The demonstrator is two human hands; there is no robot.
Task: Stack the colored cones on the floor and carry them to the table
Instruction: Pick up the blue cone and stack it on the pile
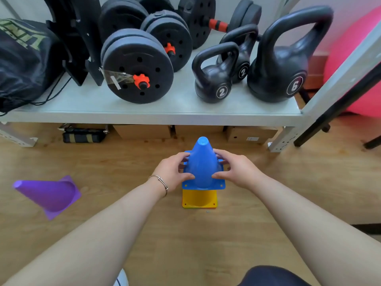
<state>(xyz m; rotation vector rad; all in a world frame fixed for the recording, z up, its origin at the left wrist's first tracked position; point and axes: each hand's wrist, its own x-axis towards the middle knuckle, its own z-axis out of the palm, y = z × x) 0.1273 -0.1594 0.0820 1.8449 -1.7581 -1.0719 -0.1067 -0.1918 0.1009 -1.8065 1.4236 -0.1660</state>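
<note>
Both hands are closed around the blue cone [202, 166], one on each side of its body. The left hand [172, 173] presses its thumb against the near lower part of the cone wall, while its fingers [184, 156] curl round the far left side, just above the square base flange. The right hand [236, 169] mirrors this: thumb on the near right of the wall, fingers [219, 154] wrapped round the far right. Each grip is partly open, spread only as wide as the cone's body, and the palms stand slightly off the plastic so that contact is mainly through thumbs and fingertips. A thin bracelet [161, 182] circles the left wrist.

The blue cone stands upright, tip pointing away and up, nested over a yellow cone [199, 200] whose square base shows beneath and nearer than the blue base. The two bases are not touching; a gap of yellow wall shows between them. The stack sits on the wooden floor [247, 213], near the front edge of a low grey shelf [156, 115] that carries dumbbells and kettlebells.

A purple cone [49, 196] lies on its side on the floor, well apart to the left of the stack, tip pointing left and its open base turned toward the stack.
</note>
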